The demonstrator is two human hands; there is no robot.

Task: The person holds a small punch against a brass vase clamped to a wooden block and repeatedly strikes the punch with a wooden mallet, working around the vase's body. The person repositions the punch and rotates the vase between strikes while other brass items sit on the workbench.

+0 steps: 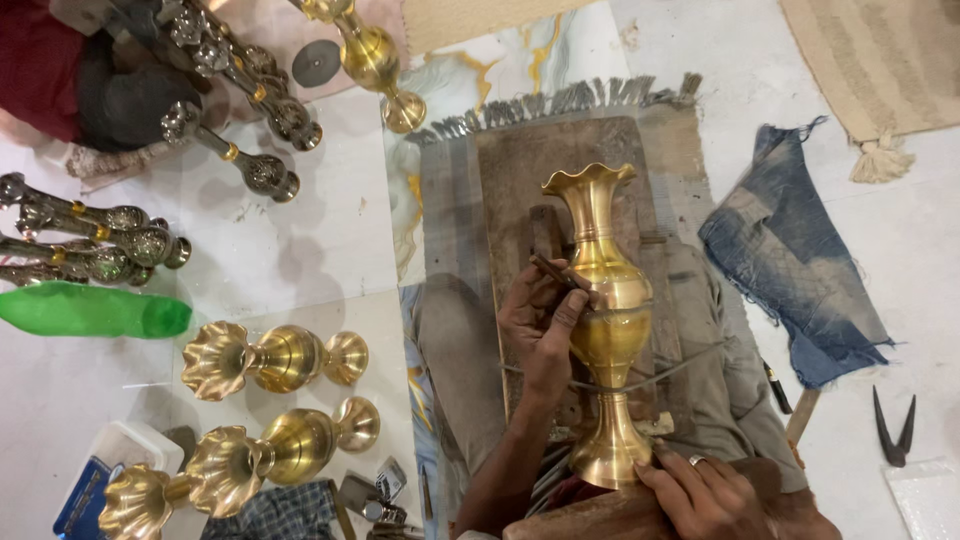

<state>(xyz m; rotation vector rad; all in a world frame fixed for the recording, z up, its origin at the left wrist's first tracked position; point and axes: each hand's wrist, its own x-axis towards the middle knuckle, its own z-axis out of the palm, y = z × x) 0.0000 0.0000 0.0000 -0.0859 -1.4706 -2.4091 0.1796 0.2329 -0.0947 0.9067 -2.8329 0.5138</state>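
**2 hands at a brass vase on a worn mat**

We look straight down at a person seated on the floor. A tall brass vase (605, 320) with a scalloped mouth lies lengthwise over a dusty wooden board (520, 180) on a fringed grey mat (450, 200), its mouth pointing away from the person and its round foot nearest to them.

The left hand (540, 325) rests against the vase's belly, its fingers pinched narrowly around a thin dark tool (552, 268) whose tip meets the metal at the vase's shoulder. The right hand (705, 495) sits at the foot of the vase, fingers curled against the base to steady it, with a ring on 1 finger. A thin cord (660, 375) runs across the narrow waist of the vase.

To the left, on the pale tiled floor, we see 3 finished brass vases (275, 358) lying on their sides, and beyond them a cluster of darker silvery vases (100, 245). A green plastic bottle (90, 312) lies between the 2 groups. On the right lie a frayed blue cloth (790, 270) and, well apart from it, black shears (893, 430).
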